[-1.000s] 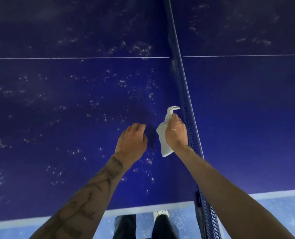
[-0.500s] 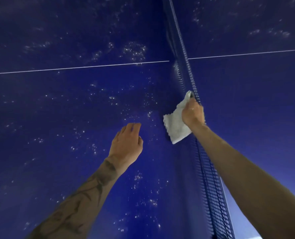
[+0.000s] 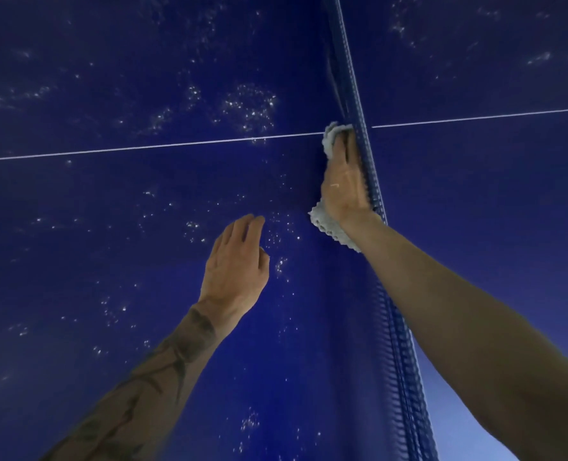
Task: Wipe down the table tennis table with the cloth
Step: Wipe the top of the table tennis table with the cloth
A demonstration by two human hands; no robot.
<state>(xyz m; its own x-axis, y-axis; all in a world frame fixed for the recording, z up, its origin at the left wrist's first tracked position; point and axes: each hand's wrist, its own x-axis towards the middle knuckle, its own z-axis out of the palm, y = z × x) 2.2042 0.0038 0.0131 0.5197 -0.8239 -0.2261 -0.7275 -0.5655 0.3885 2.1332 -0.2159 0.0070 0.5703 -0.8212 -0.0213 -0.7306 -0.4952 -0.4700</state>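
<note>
Right hand (image 3: pixel 344 181) flat, fingers straight, pressing the crumpled white textured cloth (image 3: pixel 329 224) onto the dark blue table-tennis desk (image 3: pixel 109 211). Cloth sticks out past the fingertips and under the wrist. Hand's right edge sits right against the blue mesh net (image 3: pixel 399 344). Left hand (image 3: pixel 236 261) released, fingers loose, left of the right hand; desk contact unclear.

Risks:
- cloth or fingers snag the mesh and drag the net
- bunched cloth skips patches
- white specks (image 3: pixel 249 108) left of the hand get missed
</note>
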